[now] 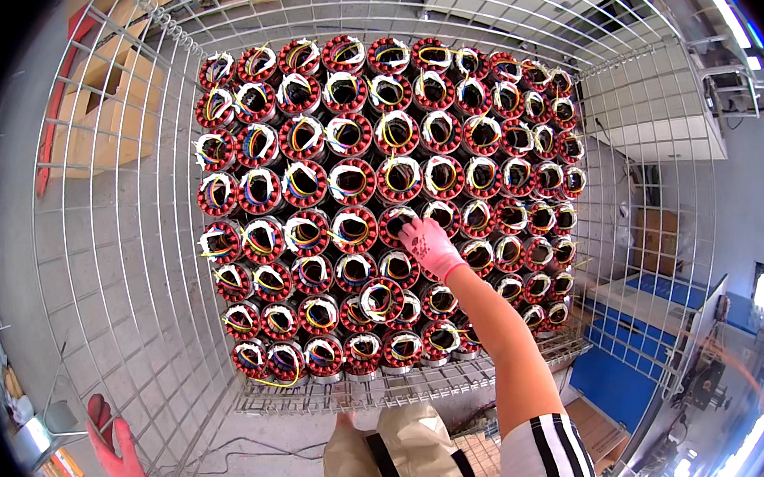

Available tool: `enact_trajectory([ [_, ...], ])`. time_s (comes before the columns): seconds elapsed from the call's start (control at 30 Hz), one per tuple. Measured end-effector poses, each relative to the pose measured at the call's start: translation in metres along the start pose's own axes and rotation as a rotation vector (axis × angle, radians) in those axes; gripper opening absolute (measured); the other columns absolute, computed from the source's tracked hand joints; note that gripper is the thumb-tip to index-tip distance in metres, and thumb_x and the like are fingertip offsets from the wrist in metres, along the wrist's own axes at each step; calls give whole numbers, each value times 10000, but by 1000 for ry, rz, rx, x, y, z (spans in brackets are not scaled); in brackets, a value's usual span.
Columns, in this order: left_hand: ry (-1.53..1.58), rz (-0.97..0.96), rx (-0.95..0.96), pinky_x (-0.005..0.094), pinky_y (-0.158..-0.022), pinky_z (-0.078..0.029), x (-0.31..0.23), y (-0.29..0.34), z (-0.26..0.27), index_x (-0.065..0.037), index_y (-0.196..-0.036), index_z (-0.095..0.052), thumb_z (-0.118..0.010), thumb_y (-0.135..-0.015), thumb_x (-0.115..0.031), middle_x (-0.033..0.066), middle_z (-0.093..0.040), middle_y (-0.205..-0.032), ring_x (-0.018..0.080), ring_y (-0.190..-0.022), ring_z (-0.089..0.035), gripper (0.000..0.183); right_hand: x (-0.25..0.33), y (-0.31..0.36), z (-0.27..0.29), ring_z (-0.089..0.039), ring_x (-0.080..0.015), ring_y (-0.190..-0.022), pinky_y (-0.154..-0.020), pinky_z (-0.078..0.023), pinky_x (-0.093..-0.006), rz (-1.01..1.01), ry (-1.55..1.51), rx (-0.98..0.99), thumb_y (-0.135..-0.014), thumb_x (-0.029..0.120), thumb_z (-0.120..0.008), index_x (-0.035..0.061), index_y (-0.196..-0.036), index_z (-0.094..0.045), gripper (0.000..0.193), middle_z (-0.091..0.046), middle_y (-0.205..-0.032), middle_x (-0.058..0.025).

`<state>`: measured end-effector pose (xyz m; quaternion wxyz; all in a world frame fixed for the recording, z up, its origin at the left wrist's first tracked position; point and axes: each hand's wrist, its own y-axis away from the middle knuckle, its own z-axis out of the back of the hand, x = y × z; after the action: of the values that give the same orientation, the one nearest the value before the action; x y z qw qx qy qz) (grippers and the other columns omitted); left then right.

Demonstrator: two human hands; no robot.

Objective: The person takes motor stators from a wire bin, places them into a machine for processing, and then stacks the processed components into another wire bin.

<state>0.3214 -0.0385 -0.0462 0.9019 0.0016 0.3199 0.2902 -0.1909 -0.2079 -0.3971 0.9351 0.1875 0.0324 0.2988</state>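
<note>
In a wire mesh cage stand rows of motor stators (351, 183), round parts with red rims, silvery sides and loops of white, yellow and blue wire on top. My right hand (430, 244), in a pink glove, reaches into the middle of the rows. Its fingertips are closed on the rim of one stator (389, 231), partly hidden by the glove. One stator (381, 300) sits higher, on top of others near the front. My left hand (120, 461), also in a pink glove, is raised by the cage's left side with fingers apart, holding nothing.
Mesh walls (132, 258) of the cage rise around the stators, with a lower front edge (411, 384) before my legs. Outside, a cardboard box (111, 98) is at the far left and a blue panel (613, 386) at the right. A dark cable (264, 445) lies on the floor.
</note>
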Motion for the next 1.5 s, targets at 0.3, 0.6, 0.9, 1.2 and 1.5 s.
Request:
enact_trajectory([
  [0.3,23,-17,-19,366,-1004,-393,0,0,-3,3,-1397,-385,-529,-956,-163,123,-448,-1418,266,-1287,-445,494,3,-9,1,-599,-244,-894,-769,-504,-368,-9,66,23,-832,140,-562,111,-1033,-634,215,-603,-945,-55],
  [0.6,12,23,-25,365,-996,-394,-4,4,-2,-5,-1394,-396,-530,-956,-174,121,-451,-1414,260,-1283,-443,488,79,82,52,-589,-259,-954,-809,-478,-399,-36,-565,-123,-778,347,-709,94,-1161,-571,479,-600,-1122,-75],
  [0.9,40,2,-40,362,-1018,-376,3,-1,-2,0,-1388,-400,-528,-957,-173,109,-451,-1419,252,-1284,-443,482,128,94,10,-570,-212,-956,-803,-446,-400,-195,-433,-220,-801,321,-674,146,-1134,-609,383,-627,-1070,0],
  [1.2,0,-29,-13,371,-1039,-369,7,-3,0,15,-1389,-386,-529,-951,-145,132,-456,-1411,267,-1280,-454,488,63,48,39,-592,-254,-987,-802,-469,-415,-412,-379,-462,-791,269,-691,139,-1132,-611,373,-632,-1089,-23],
  [1.5,-21,3,-43,365,-1024,-385,1,0,-1,17,-1402,-366,-535,-950,-133,134,-452,-1413,265,-1268,-457,506,70,9,20,-626,-244,-919,-790,-487,-417,-573,-469,-437,-833,265,-652,174,-1171,-567,359,-604,-1123,-7],
])
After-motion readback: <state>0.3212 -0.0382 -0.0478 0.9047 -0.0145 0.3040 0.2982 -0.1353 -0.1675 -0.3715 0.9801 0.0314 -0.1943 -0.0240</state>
